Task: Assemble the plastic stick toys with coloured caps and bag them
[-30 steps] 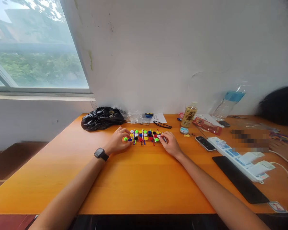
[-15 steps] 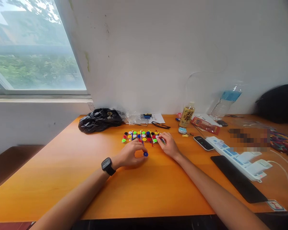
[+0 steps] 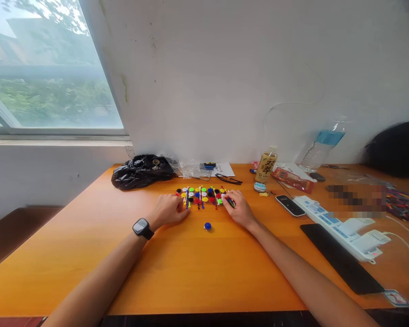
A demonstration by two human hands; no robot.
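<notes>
A small blue round piece, like a disc or button, lies alone on the table in front of the other pieces. Behind it, rows of colourful round pieces in white, yellow, red, black, green and blue are laid out, with thin coloured sticks standing or lying between them. My left hand, a black watch on its wrist, is curled at the left end of the rows, and its fingertips are partly hidden. At the right end, my right hand has its fingers closed by the last pieces; what they pinch cannot be made out.
A black plastic bag and clear wrapping lie at the back, beside black glasses. To the right stand a drink bottle and a small round tin, with a phone, power strip and black pad.
My left hand has let go of the blue round piece, which now rests on the table, and moved left to the end of the rows. My right hand has stayed nearly still.
</notes>
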